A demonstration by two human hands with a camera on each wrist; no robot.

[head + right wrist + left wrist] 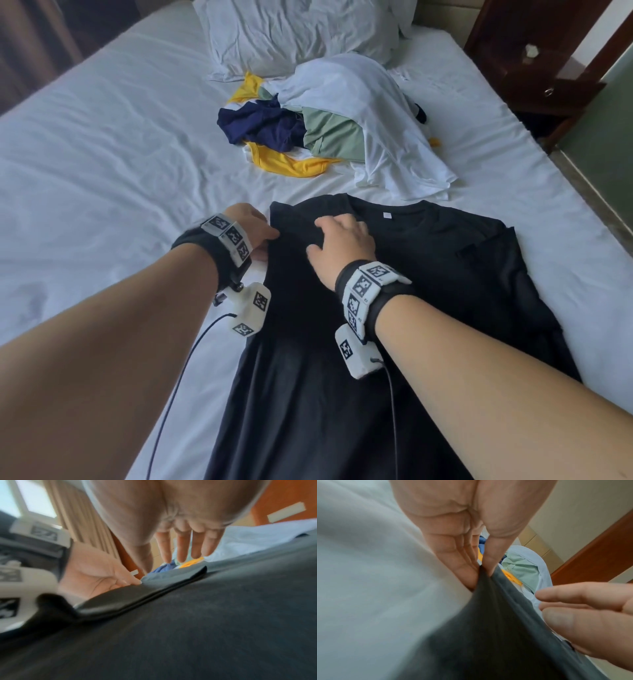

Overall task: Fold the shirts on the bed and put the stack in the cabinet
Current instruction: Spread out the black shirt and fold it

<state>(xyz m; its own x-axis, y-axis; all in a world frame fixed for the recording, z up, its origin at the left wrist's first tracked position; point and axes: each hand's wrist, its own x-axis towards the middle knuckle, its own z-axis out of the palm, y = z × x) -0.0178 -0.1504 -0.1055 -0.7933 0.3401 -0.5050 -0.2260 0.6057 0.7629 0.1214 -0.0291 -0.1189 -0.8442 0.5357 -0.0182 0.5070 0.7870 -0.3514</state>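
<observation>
Across the white-sheeted bed (102,144): black shirt (394,308) spread flat near the front edge, collar toward the pillow (294,31), left side folded in over the body. Beyond the collar, a loose heap of unfolded shirts (329,126), white over green, navy and yellow, touching the pillow's lower edge. At the bed's far right corner, dark wooden nightstand (534,58), apart from the mattress; inside not visible. On the black shirt's folded left edge, left hand (253,229), grip clamped there, thumb and fingers (453,555) pinching a ridge of black cloth. Just beside it, right hand (342,240) over the folded shoulder, grip apart, fingers (181,547) straight and spread, tips on the fabric. No container holding any shirt.
</observation>
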